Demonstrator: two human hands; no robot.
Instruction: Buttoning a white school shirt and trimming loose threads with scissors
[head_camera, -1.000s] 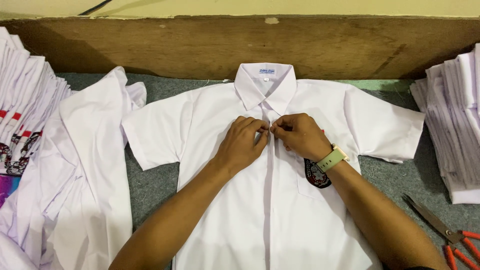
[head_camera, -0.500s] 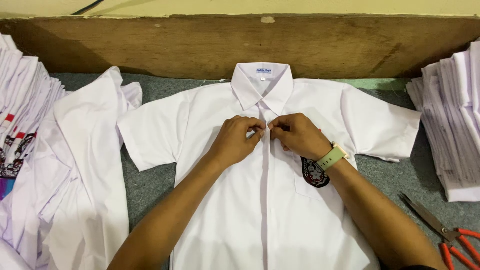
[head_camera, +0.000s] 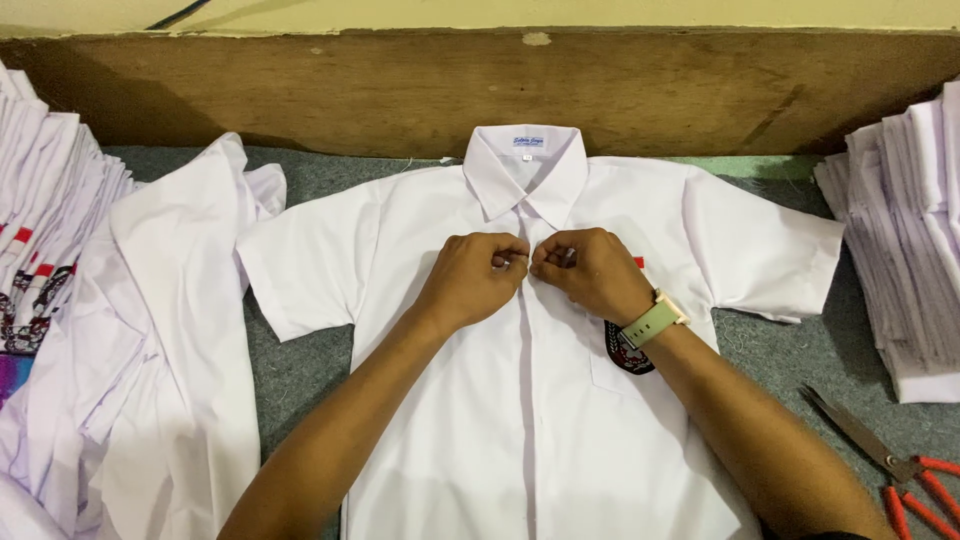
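Head view, looking straight down: a white short-sleeved cotton shirt (head_camera: 520, 400) lies flat and face-up in the middle of the grey felt-covered worktop (head_camera: 300, 370), collar at the far side, hem running off the near edge. Both hands meet on the front placket just below the collar. The left hand (head_camera: 472, 275) is curled into a narrow pinch on the left edge of the placket, and the right hand (head_camera: 590, 272), with a pale green strapped wristwatch (head_camera: 652, 320) on it, is pinched tight on the right edge, fingertips nearly touching; whether a button sits between them I cannot tell, it is hidden under the fingers. The fabric looks thin, smooth and crisp, the collar stiff and pointed, with a dark embroidered badge (head_camera: 625, 350) on the chest pocket. The risk here, I'd say, is the slick cloth slipping out of either pinch, or the two edges drawing up uneven and puckering the front. To the left lies a loose heap of white shirts (head_camera: 130, 350); to the right stands a neat folded stack of white garments (head_camera: 900, 250). Red-handled steel scissors (head_camera: 880, 455) rest near right, blades pointing toward the forearm. A worn brown wooden board (head_camera: 350, 90) stands along the far edge.
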